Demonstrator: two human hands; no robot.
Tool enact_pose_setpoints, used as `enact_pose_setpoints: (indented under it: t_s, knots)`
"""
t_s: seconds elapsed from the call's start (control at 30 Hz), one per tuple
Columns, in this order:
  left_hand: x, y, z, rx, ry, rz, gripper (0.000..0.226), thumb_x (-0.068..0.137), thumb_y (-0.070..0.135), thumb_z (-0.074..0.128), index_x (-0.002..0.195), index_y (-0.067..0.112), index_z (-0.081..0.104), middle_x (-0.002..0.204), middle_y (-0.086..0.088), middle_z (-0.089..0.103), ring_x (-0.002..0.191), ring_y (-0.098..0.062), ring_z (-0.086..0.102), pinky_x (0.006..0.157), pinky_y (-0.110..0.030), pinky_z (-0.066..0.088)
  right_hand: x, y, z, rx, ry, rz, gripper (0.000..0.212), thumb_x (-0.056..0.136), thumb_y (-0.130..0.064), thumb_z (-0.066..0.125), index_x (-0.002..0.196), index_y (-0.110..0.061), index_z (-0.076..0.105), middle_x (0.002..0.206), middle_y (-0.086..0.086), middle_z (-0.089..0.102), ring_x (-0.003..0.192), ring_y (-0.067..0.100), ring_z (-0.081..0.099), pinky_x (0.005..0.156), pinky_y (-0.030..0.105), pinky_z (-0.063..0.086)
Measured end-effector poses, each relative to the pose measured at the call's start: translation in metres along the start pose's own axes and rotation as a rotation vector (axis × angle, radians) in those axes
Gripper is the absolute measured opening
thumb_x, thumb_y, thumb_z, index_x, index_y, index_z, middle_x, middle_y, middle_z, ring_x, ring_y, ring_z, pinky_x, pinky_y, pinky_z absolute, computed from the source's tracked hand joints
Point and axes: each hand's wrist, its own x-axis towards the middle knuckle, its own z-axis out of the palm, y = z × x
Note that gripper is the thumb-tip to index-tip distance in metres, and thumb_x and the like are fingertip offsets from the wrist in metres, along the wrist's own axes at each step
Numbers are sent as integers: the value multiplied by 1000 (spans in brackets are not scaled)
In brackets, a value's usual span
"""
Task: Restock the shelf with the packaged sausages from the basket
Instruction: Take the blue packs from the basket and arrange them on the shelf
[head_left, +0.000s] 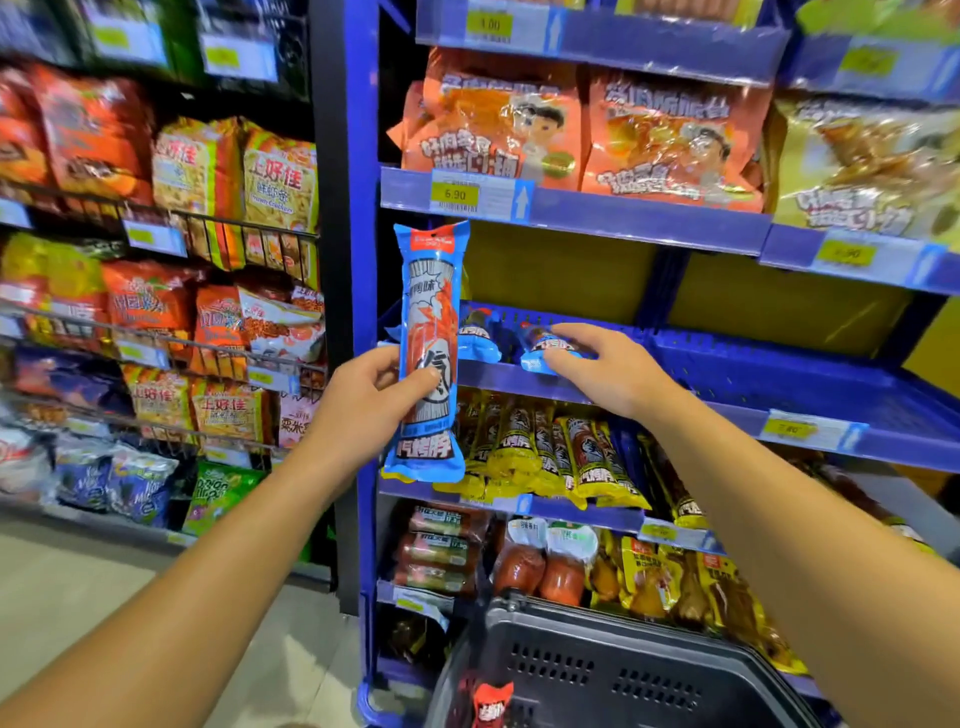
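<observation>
In a shop aisle, a person's left hand (371, 387) grips a long blue plastic-wrapped sausage packet (428, 353) around its lower middle, holding it upright in front of the blue metal shelf unit (727, 371); the wrapper carries a grey and orange-red graphic with white lettering near its crimped bottom end. The right hand (597, 364) reaches onto the same blue shelf, its fingers spread and resting on top of a second blue sausage packet (545, 348) that lies flat there, not clenched around it; a third blue packet (478, 338) lies just beside it to the left, near the upright one. To the right of the lying packets the perforated shelf floor runs bare to its far end, bounded by a raised front lip carrying a yellow price tag (787, 428). On the tier below, yellow-wrapped sausage packets (550, 457) stand crowded together. At the bottom edge, the dark grey plastic shopping basket (597, 670) sits against the unit, with a red packet (491, 701) showing inside it
</observation>
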Motion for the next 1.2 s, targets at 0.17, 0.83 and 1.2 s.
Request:
enact_pose_setpoints:
  t_s: [0.17,0.83,1.2]
  knots:
    - [0,-5,-4,2,18,-12,14,91,24,64,103,16,65,93,1,73,76,-3,70,50,-11,46,11,-1,6,-44,13,-55,45,97,-41,55,141,-29,51,142,-3,54,127,18,50,90,23,36]
    - [-8,8,5,60,-38,-39,19,92,25,63,106,13,66,93,-2,74,68,-4,69,54,-18,51,21,8,23,-124,55,-88,64,97,-56,45,152,-26,34,153,2,42,139,26,40,109,42,38]
    - [-11,43,86,-42,-332,-115,43,71,4,63,114,9,64,107,-13,72,94,-24,67,85,-43,52,-28,80,-34,-359,197,-18,64,95,-50,51,148,-17,40,148,10,46,135,34,43,107,49,38]
